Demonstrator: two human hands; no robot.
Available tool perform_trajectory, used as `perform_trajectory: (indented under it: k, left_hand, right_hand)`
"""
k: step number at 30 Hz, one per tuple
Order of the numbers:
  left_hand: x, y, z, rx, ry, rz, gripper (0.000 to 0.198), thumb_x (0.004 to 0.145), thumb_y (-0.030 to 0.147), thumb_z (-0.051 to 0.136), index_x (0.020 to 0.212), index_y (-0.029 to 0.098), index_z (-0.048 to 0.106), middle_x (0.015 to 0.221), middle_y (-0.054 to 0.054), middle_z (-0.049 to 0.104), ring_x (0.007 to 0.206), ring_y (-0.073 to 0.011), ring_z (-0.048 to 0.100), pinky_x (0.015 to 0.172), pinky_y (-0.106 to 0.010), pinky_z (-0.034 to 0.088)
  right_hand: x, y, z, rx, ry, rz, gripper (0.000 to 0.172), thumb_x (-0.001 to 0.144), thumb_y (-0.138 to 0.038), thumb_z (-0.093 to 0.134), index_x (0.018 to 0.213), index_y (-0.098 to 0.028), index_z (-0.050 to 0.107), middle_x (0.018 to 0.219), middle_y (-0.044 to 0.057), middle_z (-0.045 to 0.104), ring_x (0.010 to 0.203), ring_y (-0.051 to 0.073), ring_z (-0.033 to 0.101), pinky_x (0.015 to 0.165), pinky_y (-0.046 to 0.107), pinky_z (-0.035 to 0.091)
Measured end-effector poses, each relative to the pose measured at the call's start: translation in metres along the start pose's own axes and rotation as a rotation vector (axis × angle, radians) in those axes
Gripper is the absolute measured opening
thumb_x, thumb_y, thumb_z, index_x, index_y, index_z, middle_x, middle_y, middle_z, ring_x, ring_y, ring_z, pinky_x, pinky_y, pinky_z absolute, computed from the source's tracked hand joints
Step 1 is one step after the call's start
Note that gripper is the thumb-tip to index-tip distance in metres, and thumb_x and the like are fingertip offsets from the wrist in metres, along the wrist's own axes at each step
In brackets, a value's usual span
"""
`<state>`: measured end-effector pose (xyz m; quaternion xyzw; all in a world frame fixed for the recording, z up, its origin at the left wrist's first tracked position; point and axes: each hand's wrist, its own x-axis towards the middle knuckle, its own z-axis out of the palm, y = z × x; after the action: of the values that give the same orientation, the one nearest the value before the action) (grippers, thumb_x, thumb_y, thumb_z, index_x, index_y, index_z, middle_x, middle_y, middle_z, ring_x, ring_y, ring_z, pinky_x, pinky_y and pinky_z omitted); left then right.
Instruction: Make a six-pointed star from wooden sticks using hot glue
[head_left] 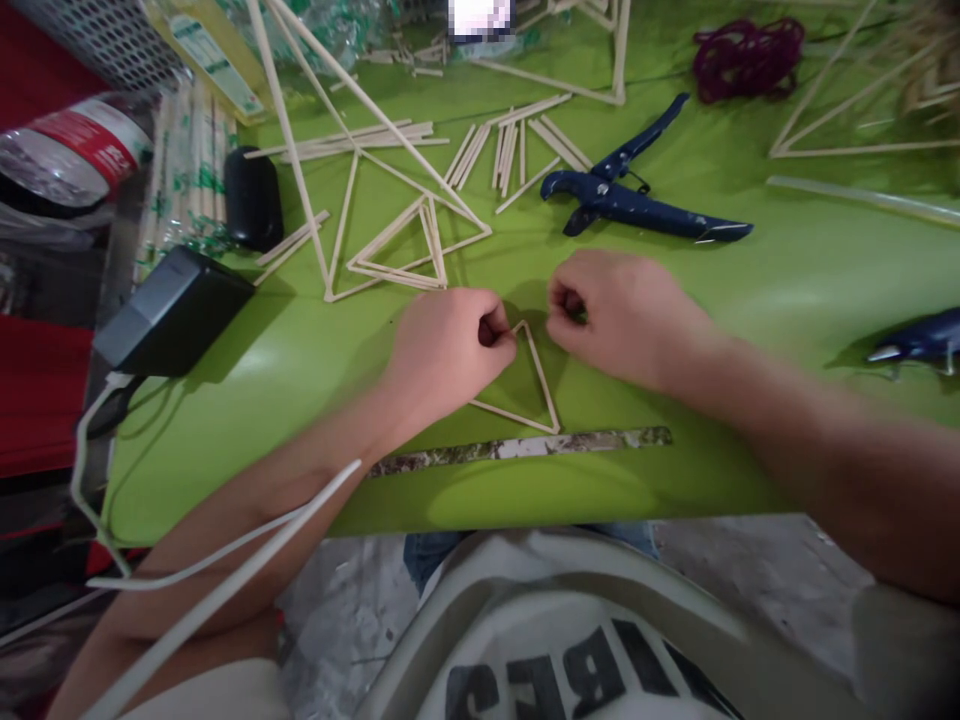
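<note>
A small triangle of thin wooden sticks (541,380) lies on the green tabletop, partly covered by my left hand (454,340). That hand is closed in a pinch at the triangle's upper corner. Just to its right, my right hand (619,315) is curled with thumb and fingers together, a short gap from the same corner. Whatever its fingertips may hold is too small or hidden to make out. Below the triangle is a narrow patterned strip (517,450). Above my left hand rests another small stick triangle (397,275), inside a larger stick frame (296,160).
Blue cutting pliers (645,205) lie beyond my right hand, near several short cut sticks (510,155). A black power adapter (176,310) with a white cable sits left. Purple cord (746,60), a clear glue stick (862,200) and another dark blue tool (922,338) are right.
</note>
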<state>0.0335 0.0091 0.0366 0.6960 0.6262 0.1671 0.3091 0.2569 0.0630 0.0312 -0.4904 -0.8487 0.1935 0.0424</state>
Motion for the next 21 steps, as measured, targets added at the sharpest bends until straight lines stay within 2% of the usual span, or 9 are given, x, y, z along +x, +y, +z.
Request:
perform_trajectory:
  k: [2,4,6,11,15,17,21]
  left_hand:
    - [0.0,0.0,0.0,-0.012,0.003,0.004,0.02,0.094,0.019,0.083,0.076,0.022,0.074,0.071,0.002,0.075,0.065,-0.017,0.064,0.067,-0.036,0.045]
    - [0.0,-0.001,0.0,-0.011,0.003,0.006,0.02,0.094,0.019,0.083,0.076,0.022,0.074,0.071,0.002,0.075,0.065,-0.0167,0.064,0.068,-0.035,0.046]
    - [0.0,-0.001,-0.001,-0.004,0.004,0.012,0.02,0.095,0.019,0.083,0.077,0.022,0.074,0.071,0.002,0.075,0.065,-0.0164,0.064,0.068,-0.035,0.046]
    - [0.001,0.0,-0.003,0.002,-0.027,-0.012,0.016,0.095,0.022,0.083,0.081,0.022,0.077,0.073,-0.001,0.077,0.066,-0.0176,0.065,0.065,-0.034,0.045]
    - [0.001,0.0,-0.005,-0.009,-0.052,-0.015,0.017,0.096,0.029,0.088,0.084,0.023,0.078,0.077,-0.002,0.079,0.067,-0.018,0.065,0.063,-0.034,0.045]
    - [0.0,-0.001,-0.008,-0.021,-0.065,-0.013,0.017,0.097,0.031,0.088,0.086,0.023,0.078,0.079,-0.002,0.079,0.069,-0.0179,0.065,0.064,-0.034,0.045]
    - [-0.007,-0.005,-0.016,-0.018,-0.083,0.054,0.011,0.1,0.029,0.085,0.093,0.022,0.081,0.092,-0.005,0.08,0.078,-0.0199,0.069,0.07,-0.036,0.05]
  right_hand:
    - [0.001,0.008,-0.003,-0.028,0.091,0.069,0.008,0.099,-0.022,0.066,0.092,-0.023,0.066,0.104,0.013,0.078,0.087,0.027,0.064,0.076,0.041,0.039]
    - [0.002,0.015,-0.007,-0.065,0.162,0.101,0.016,0.105,-0.03,0.065,0.09,-0.024,0.066,0.098,0.013,0.078,0.085,0.029,0.063,0.075,0.042,0.037]
    - [0.0,0.019,-0.01,-0.069,0.168,0.068,0.023,0.108,-0.035,0.062,0.089,-0.024,0.067,0.094,0.013,0.077,0.085,0.03,0.063,0.075,0.043,0.036]
    - [-0.012,0.014,-0.012,0.18,0.017,-0.211,0.022,0.11,-0.031,0.06,0.106,-0.022,0.079,0.103,0.011,0.083,0.088,0.027,0.069,0.08,0.041,0.045]
    - [-0.025,0.011,-0.015,0.274,-0.206,-0.507,0.026,0.113,-0.023,0.057,0.115,-0.023,0.083,0.113,0.008,0.083,0.095,0.023,0.072,0.087,0.038,0.051]
    - [-0.032,0.01,-0.018,0.273,-0.273,-0.548,0.025,0.111,-0.019,0.058,0.108,-0.024,0.083,0.108,0.006,0.082,0.09,0.021,0.071,0.085,0.036,0.05]
    - [-0.046,0.004,-0.024,0.182,-0.32,-0.492,0.017,0.106,-0.022,0.069,0.092,-0.025,0.079,0.089,0.002,0.079,0.077,0.02,0.066,0.078,0.036,0.045]
